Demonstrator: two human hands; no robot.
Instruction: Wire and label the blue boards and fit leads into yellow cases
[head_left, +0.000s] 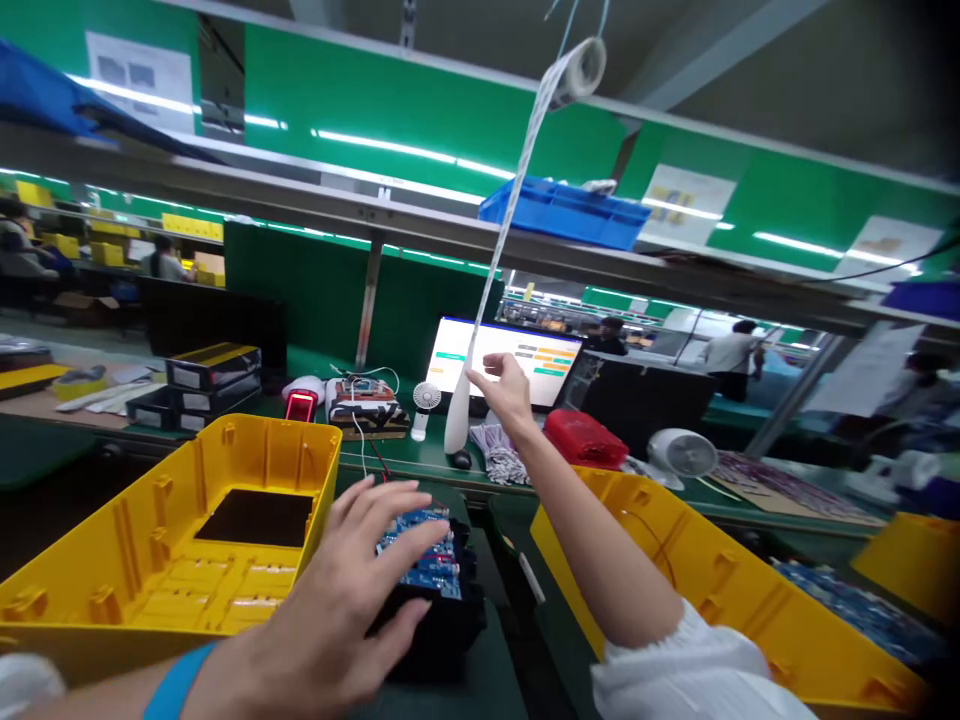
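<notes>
The left hand [352,590] is lying flat with fingers spread wide, palm down, pressing on the blue circuit board [427,555] that is sitting on top of a black block [442,630] on the table [420,465]. Its grip is fully open, closing on nothing, only resting there. The board's long axis is running away from the person, toward the screen [506,365].

The right hand [506,390] is reaching up and forward, arm nearly straight, fingertips pinching the white strip of tape [517,190] that is hanging down from a roll [581,70] overhead. That grip is nearly closed, thumb and forefinger meeting on the strip.

A yellow plastic case [187,540] is sitting just to the left of the board, open side up, and a second yellow case [720,590] is lying to the right beneath the outstretched forearm. Between them there is only a narrow lane of table. A red box [585,438] and a small white fan [679,455] are standing farther back.
</notes>
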